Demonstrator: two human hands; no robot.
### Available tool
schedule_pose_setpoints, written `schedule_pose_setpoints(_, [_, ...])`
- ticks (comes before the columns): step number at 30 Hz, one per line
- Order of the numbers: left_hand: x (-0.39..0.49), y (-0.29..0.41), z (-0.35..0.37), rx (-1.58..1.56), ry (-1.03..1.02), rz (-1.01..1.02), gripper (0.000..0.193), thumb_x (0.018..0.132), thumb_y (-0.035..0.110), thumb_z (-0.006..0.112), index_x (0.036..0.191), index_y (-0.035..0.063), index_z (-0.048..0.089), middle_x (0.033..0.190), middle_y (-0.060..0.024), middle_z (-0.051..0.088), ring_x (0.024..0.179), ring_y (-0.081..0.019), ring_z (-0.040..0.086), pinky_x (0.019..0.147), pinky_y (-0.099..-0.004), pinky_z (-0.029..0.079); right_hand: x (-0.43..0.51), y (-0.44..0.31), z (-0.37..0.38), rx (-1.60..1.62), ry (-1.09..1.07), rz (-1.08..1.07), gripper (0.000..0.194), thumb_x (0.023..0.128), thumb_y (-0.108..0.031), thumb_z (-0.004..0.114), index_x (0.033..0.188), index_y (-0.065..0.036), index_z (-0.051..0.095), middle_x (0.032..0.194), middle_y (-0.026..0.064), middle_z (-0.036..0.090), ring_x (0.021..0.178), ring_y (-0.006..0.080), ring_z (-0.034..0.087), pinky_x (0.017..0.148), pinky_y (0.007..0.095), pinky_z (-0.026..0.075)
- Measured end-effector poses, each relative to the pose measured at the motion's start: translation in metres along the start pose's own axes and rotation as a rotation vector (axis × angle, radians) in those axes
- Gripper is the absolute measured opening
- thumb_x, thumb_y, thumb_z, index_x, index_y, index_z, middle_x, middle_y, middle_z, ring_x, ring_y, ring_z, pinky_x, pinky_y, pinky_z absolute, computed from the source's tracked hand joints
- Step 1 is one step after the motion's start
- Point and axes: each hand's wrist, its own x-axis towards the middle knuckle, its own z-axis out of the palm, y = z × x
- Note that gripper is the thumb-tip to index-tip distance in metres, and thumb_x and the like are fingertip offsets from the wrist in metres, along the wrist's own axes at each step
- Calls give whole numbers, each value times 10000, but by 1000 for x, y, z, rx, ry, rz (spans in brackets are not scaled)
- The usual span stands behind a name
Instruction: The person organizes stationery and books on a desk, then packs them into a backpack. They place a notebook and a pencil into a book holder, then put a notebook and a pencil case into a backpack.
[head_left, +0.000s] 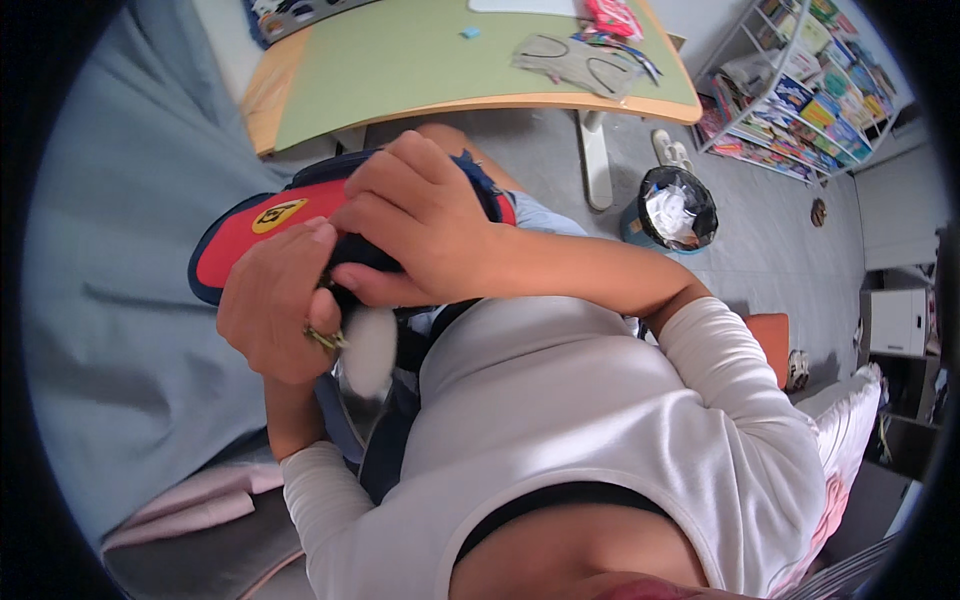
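Note:
A red and dark blue fabric bag (244, 244) with a round yellow patch lies over my lap. My left hand (274, 307) is curled at its near side, fingertips and thumb on the bag's dark edge. A thin yellow-green cord or chain (326, 337) shows by my left fingers, and a blurred, fluffy white pendant (367, 351) hangs beside them. Across the top of the bag reaches my right hand (420, 225), its fingers bent over the dark part and its thumb close to my left hand. What lies between the fingertips is hidden.
Beyond my lap stands a green-topped desk (390, 67) with a clear plastic bag (577, 64) and a small blue piece (470, 32). A lined waste bin (675, 210) and a bookshelf (810, 97) are at the right. A blue-grey curtain (150, 262) hangs at left.

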Motion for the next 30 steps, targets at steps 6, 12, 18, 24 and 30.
schedule_pose_setpoints(6, [12, -14, 15, 15, -5, -184, 339, 1031, 237, 490, 1088, -43, 671, 990, -154, 721, 958, -350, 695, 885, -423, 533, 6, 23, -4, -87, -19, 75, 398, 708, -367, 797, 848, -57, 589, 863, 105, 487, 779, 303, 462, 651, 414, 396])
schedule_pose_setpoints(12, [21, -30, 45, 70, 27, -42, 258, 945, 146, 612, 1168, 23, 656, 1162, -116, 689, 1090, -304, 663, 961, -449, 503, -2, 45, -16, -152, -56, 137, 333, 758, -289, 783, 874, -37, 599, 881, 135, 518, 803, 336, 497, 698, 431, 421])
schedule_pose_setpoints(18, [25, -15, 70, 80, 9, -11, 384, 872, 228, 673, 1224, 76, 660, 1255, -67, 656, 1170, -242, 618, 1026, -449, 432, -4, 39, -35, -151, -57, 137, 380, 772, -186, 732, 1088, -28, 592, 985, 145, 566, 894, 345, 536, 774, 426, 428])
schedule_pose_setpoints(24, [28, -16, 82, 157, -36, -43, 436, 835, 206, 684, 1260, 111, 655, 1339, -29, 610, 1238, -232, 562, 1060, -463, 381, -9, 49, -33, -232, -48, 142, 365, 801, -171, 696, 1113, -23, 577, 999, 148, 574, 887, 347, 528, 766, 429, 422])
schedule_pose_setpoints(30, [32, -18, 92, 192, 0, -38, 400, 884, 165, 643, 1277, 91, 654, 1343, -53, 622, 1250, -275, 563, 1077, -507, 344, -10, 53, -34, -295, -31, 196, 300, 803, -132, 699, 1066, -38, 591, 1000, 141, 578, 870, 341, 516, 768, 426, 414])
